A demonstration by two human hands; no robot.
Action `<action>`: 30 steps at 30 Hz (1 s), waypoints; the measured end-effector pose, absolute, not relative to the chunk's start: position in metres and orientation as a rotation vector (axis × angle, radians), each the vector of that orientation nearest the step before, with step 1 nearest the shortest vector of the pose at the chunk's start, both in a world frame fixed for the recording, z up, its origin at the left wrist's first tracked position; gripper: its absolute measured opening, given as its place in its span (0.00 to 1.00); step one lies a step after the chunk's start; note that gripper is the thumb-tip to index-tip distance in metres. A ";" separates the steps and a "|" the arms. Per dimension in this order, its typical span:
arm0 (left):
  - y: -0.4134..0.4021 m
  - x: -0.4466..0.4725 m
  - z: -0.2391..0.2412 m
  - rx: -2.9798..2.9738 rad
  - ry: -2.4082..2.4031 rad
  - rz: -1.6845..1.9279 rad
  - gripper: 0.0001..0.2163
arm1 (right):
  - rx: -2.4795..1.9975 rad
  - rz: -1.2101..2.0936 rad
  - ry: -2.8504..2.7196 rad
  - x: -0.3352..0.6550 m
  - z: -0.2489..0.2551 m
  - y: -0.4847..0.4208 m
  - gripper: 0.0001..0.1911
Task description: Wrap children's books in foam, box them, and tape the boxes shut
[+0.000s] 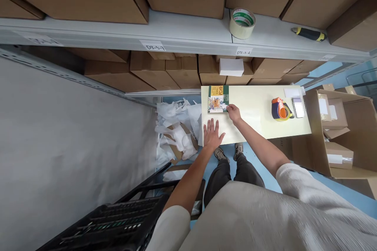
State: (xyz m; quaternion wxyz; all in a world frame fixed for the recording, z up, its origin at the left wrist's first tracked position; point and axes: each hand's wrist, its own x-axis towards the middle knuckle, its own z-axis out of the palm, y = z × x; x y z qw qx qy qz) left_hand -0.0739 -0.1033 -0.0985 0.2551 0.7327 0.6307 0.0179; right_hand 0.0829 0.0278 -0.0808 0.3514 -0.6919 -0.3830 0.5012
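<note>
- Book: flat rectangular book with a green, yellow and white illustrated cover (218, 99), lying at the far left corner of the pale cream rectangular table (247, 121), cover up.
- Right hand (234, 113): closed on the book's near right corner; the fingers under it, if any, are hidden.
- Left hand (212, 135): open, palm down, fingers spread, at the table's near left corner; apart from the book, holding nothing. Firm contact with the tabletop cannot be confirmed.
- Step in hand, as judged: placing or steadying the book by one corner, left hand free.
- Next move, as judged: any lift or turn from this grip calls for a second support at the book's left side, since a one-corner hold would let it tip; the left hand is near enough to give it.
- Right part of table: orange and dark blue tape dispenser with a yellow roll (281, 110), well apart from the book.
- Beyond the table's right edge: large open brown cardboard carton (316, 153) with smaller boxes inside.
</note>
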 end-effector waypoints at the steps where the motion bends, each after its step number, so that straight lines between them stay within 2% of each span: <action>1: -0.101 -0.075 -0.100 1.987 1.708 0.041 0.41 | -1.764 1.300 -0.991 0.093 -0.077 0.020 0.13; 7: -0.064 -0.072 -0.105 1.966 1.762 0.006 0.40 | -1.711 1.330 -0.938 0.150 -0.053 -0.030 0.22; 11: -0.041 -0.060 -0.108 1.886 1.876 -0.008 0.40 | -1.770 1.327 -0.923 0.171 -0.047 -0.056 0.23; 18: -0.031 -0.048 -0.113 1.792 1.977 0.020 0.41 | -1.728 1.370 -0.935 0.187 -0.062 -0.072 0.23; 23: -0.035 -0.048 -0.107 1.833 1.986 0.042 0.39 | -1.875 1.302 -1.031 0.199 -0.080 -0.072 0.18; 30: -0.063 -0.023 -0.094 2.034 1.699 0.101 0.35 | -2.036 1.143 -1.229 0.201 -0.091 -0.073 0.12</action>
